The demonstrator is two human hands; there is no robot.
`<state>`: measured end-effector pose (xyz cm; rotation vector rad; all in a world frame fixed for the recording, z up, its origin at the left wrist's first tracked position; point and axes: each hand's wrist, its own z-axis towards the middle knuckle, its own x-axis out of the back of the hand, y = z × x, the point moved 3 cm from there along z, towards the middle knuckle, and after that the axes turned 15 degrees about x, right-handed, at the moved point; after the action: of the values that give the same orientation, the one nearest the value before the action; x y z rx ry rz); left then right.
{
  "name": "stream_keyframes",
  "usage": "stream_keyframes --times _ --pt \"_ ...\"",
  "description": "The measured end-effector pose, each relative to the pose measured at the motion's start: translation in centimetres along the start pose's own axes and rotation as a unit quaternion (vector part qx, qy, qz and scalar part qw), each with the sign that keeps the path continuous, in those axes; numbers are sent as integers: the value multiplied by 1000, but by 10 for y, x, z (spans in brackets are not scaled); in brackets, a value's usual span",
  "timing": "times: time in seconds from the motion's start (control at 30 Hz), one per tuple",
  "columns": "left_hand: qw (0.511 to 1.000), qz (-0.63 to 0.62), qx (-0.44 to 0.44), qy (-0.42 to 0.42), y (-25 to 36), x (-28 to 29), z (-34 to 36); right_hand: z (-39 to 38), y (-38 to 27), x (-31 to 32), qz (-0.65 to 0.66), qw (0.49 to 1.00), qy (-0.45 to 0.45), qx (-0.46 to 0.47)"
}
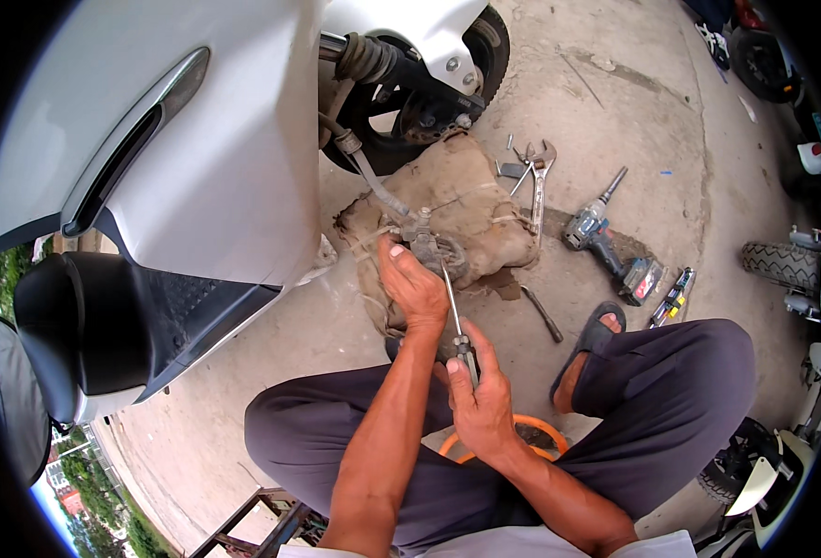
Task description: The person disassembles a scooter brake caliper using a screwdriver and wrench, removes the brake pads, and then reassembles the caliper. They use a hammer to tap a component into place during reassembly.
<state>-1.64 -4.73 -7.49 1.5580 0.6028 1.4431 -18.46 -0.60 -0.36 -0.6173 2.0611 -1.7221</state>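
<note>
My left hand (412, 284) grips a dirty metal caliper-like part (425, 244) on the end of a grey hose (373, 181), over a worn brown cloth pad (474, 184). My right hand (481, 402) is wrapped round the handle of a screwdriver (457, 321), whose thin shaft reaches up to the metal part, where its tip is partly hidden. The hose runs up toward the black front wheel (492, 51) of a white scooter (234, 139), beside the pad.
An adjustable wrench (539, 177), small bolts, a cordless impact driver (596, 237), a bent bar (542, 314) and a yellow-black tool (673, 296) lie on the concrete to the right. An orange hose loop (531, 430) is beneath me. Other two-wheelers (773, 265) stand along the right edge.
</note>
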Motion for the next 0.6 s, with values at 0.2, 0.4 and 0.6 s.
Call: stream_keyframes --times 0.2,0.4,0.6 --pt "998 -9 58 -33 3 3 -1 6 -1 17 -17 999 -18 36" --pt "998 -55 1 14 8 -1 2 8 0 15 118 993 4 -6" --pt "999 -50 11 15 5 -1 3 11 -1 16 277 953 2 -127"
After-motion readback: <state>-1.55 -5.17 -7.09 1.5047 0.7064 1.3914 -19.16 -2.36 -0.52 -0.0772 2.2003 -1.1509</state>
